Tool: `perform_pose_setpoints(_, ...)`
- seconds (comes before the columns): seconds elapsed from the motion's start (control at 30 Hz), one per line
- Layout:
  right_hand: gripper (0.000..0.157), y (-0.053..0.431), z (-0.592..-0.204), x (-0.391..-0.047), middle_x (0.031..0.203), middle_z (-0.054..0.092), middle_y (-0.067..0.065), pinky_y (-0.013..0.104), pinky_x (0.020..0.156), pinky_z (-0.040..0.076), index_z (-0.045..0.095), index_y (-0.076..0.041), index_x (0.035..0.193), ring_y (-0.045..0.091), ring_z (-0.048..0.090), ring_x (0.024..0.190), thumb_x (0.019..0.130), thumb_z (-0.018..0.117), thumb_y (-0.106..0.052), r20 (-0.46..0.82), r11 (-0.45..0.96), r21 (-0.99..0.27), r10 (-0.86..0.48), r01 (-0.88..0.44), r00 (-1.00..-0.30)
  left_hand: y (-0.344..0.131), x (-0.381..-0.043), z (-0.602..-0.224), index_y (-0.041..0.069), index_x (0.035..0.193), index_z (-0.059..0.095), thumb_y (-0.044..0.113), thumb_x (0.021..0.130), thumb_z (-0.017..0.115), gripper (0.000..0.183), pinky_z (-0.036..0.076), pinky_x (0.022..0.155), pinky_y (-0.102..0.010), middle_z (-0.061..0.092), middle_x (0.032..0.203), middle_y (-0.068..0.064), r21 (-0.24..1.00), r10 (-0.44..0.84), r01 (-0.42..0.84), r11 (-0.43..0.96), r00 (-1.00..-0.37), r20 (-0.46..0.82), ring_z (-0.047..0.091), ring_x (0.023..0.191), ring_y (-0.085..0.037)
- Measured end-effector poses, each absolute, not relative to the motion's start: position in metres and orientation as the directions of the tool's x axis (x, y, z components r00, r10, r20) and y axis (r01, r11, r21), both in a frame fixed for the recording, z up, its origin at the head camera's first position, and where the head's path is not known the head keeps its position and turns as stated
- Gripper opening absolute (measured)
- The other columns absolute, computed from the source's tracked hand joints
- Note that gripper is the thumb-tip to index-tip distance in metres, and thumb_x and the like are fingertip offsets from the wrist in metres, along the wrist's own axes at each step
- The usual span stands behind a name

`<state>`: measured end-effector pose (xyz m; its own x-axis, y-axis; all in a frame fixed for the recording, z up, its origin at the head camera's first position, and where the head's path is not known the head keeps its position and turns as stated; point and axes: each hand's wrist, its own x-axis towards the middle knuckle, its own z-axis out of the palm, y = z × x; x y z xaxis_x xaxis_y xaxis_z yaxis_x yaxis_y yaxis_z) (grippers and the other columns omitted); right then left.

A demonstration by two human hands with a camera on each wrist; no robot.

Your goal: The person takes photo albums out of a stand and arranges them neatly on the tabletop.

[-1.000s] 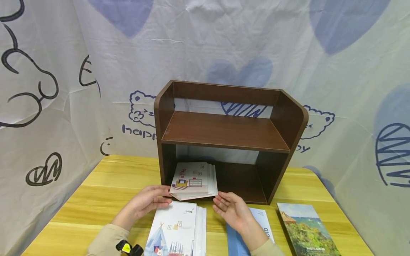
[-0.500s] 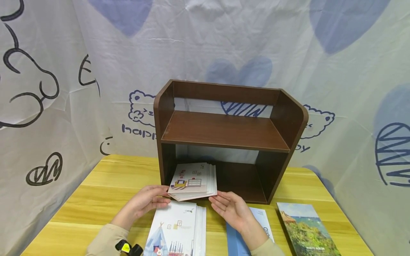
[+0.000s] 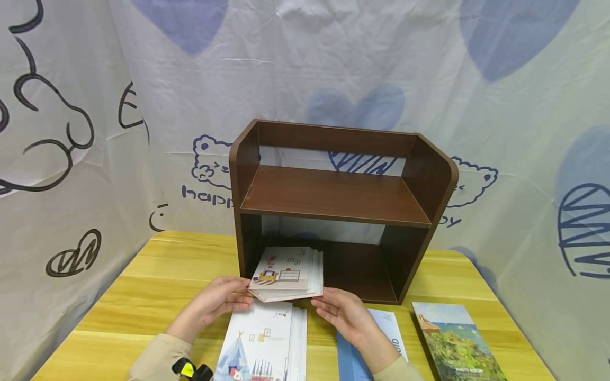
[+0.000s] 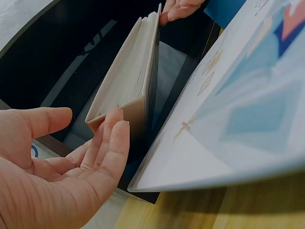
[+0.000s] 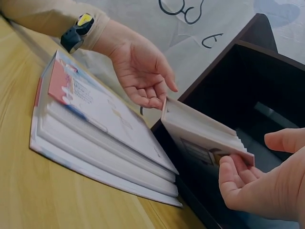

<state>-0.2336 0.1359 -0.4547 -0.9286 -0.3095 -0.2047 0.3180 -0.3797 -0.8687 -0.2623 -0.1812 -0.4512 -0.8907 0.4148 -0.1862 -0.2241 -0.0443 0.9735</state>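
A small white photo album (image 3: 283,270) with a room drawing on its cover lies in the lower left of the dark brown shelf (image 3: 333,193), its near end sticking out at the front. My left hand (image 3: 216,301) touches its near left corner with the fingertips, thumb held apart, as the left wrist view also shows. At the near right corner, the fingers of my right hand (image 3: 345,317) are against the album's edge. The right wrist view shows that thumb raised away from the cover. Thick page edges (image 4: 126,71) are visible between the covers.
A larger white album (image 3: 259,341) with a tent drawing lies just in front of the shelf, between my forearms. Partly under my right arm is a blue and white book (image 3: 393,328). A landscape-covered photo album (image 3: 459,338) lies at the right on the wooden table (image 3: 128,312).
The small album has shifted slightly towards me, and its near edge sits lower in the head view. Both hands stay at its corners; the right has moved a little left.
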Motion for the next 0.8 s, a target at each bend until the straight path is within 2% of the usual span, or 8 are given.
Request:
perform_pose_setpoints(0.2, 0.034, 0.1347, -0.4544, -0.2326, 0.099, 0.073, 0.006, 0.025, 0.085, 0.057, 0.048, 0.01, 0.125, 0.014, 0.07, 0.091, 0.098, 0.055, -0.011, -0.191, -0.322, -0.904, -0.284, 0.281, -0.94, -0.1818, -0.2623, -0.4522, -0.019, 0.129, 0.041, 0.02, 0.102, 0.049, 0.048, 0.059, 0.078, -0.024, 0.067, 0.09, -0.005, 0.972, 0.416, -0.233, -0.037, -0.888, -0.197, 0.068, 0.08, -0.011)
perform_pose_setpoints(0.43, 0.026, 0.1345, -0.4569, -0.2328, 0.096, 0.072, 0.005, 0.026, 0.084, 0.057, 0.052, 0.008, 0.119, 0.014, 0.07, 0.088, 0.099, 0.054, -0.009, -0.184, -0.288, -0.923, -0.254, 0.255, -0.95, -0.1803, -0.2615, -0.4528, -0.018, 0.13, 0.039, 0.021, 0.102, 0.05, 0.05, 0.059, 0.078, -0.024, 0.067, 0.089, -0.004, 0.971, 0.413, -0.236, -0.035, -0.888, -0.201, 0.068, 0.08, -0.01)
perform_pose_setpoints(0.8, 0.015, 0.1328, -0.4582, -0.2326, 0.085, 0.073, 0.005, 0.025, 0.077, 0.059, 0.059, 0.003, 0.106, 0.014, 0.07, 0.08, 0.092, 0.059, -0.002, -0.222, -0.283, -0.915, -0.237, 0.286, -0.946, -0.1798, -0.2626, -0.4552, -0.018, 0.127, 0.042, 0.022, 0.1, 0.053, 0.049, 0.059, 0.075, -0.022, 0.069, 0.086, -0.003, 0.972, 0.403, -0.23, -0.037, -0.894, -0.196, 0.068, 0.077, -0.009)
